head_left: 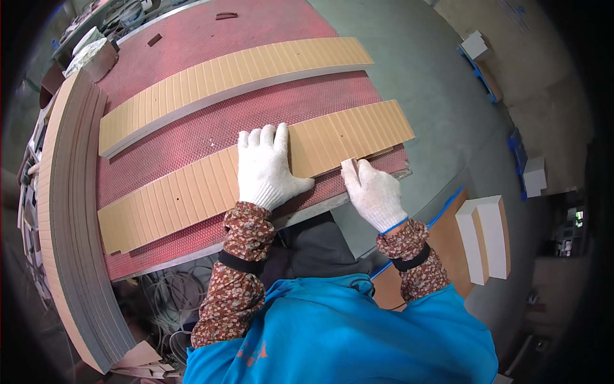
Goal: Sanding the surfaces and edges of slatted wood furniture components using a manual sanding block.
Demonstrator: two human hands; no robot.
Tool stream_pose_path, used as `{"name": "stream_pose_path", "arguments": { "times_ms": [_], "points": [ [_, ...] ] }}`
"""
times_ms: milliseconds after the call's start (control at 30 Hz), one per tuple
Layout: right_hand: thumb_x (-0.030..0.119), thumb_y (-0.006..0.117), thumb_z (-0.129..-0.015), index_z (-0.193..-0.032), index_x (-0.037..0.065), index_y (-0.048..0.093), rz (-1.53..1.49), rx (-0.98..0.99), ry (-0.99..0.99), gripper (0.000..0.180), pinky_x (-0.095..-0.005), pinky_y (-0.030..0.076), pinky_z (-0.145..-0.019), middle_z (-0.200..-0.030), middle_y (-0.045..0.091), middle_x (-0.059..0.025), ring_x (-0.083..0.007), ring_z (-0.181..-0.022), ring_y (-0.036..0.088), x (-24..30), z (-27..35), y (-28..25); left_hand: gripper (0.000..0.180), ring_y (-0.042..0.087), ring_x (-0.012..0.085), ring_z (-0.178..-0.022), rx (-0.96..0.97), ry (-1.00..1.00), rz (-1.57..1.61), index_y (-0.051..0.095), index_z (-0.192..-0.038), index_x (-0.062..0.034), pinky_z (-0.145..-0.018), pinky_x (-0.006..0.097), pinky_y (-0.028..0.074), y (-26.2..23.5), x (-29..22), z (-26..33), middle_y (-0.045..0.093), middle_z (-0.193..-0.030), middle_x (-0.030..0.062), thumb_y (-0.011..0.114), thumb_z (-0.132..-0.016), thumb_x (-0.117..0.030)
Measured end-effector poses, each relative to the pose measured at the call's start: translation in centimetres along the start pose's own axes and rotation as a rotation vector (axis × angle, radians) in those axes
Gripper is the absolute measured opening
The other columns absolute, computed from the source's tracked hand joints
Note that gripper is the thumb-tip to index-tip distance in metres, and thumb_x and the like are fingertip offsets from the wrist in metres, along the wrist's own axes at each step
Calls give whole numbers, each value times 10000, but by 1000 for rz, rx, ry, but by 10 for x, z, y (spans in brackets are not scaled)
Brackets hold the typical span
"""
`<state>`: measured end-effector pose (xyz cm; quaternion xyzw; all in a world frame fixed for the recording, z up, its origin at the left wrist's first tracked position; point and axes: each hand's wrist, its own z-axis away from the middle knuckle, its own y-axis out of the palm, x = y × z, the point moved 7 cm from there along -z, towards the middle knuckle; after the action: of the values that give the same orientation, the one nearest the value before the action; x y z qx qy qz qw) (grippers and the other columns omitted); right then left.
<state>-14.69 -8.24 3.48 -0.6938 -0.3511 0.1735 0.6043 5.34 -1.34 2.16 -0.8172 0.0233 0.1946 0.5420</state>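
Red worktop (211, 128) | left hand (265, 168) flat, open on near strip (192, 189) | right hand (374, 192) fingers pinching strip's edge | far strip (224, 80) laid, untouched

Worn on the head, 1 wide fisheye view, aimed steeply down and slightly forward over the blue jacket (339, 333) onto the red counter (211, 128). Close in: hands (265, 168) and forearms entering from the lower edge, filling the middle. Straight edges bent toward the dark rim. Grey floor (448, 102) at right, stacked boards (67, 211) at left.
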Motion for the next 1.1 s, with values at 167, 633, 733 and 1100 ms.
{"name": "stream_pose_path", "arguments": {
  "times_ms": [167,633,733,1100],
  "points": [
    [402,587,-1103,-900,72,651,54,49,-13,393,-549,561,-551,-647,698,-200,-404,-621,729,-12,-12,15,1117,551,400,-1349,97,-41,12,549,-1489,21,-1260,608,314,2,0,-5,609,-1361,200,929,-595,-531],
    [418,474,-1127,-1008,62,738,30,156,66,459,-584,618,-765,-869,778,-259,-448,-841,784,2,-137,36,1092,564,408,-1288,84,-35,43,569,-1435,41,-1250,589,326,-1,0,-6,615,-1296,199,927,-561,-505],
    [432,491,-1126,-990,64,719,56,203,101,454,-589,609,-740,-826,766,-255,-441,-800,779,2,-96,21,1090,566,398,-1274,65,-18,62,570,-1427,48,-1244,569,323,-4,-4,-3,613,-1284,199,928,-559,-508],
    [428,513,-1121,-965,53,707,55,178,78,451,-589,602,-692,-770,753,-244,-433,-760,775,1,-90,17,1087,562,399,-1274,24,-13,23,574,-1429,48,-1248,573,310,-8,-2,-6,609,-1282,195,922,-581,-534]
  ]
}}
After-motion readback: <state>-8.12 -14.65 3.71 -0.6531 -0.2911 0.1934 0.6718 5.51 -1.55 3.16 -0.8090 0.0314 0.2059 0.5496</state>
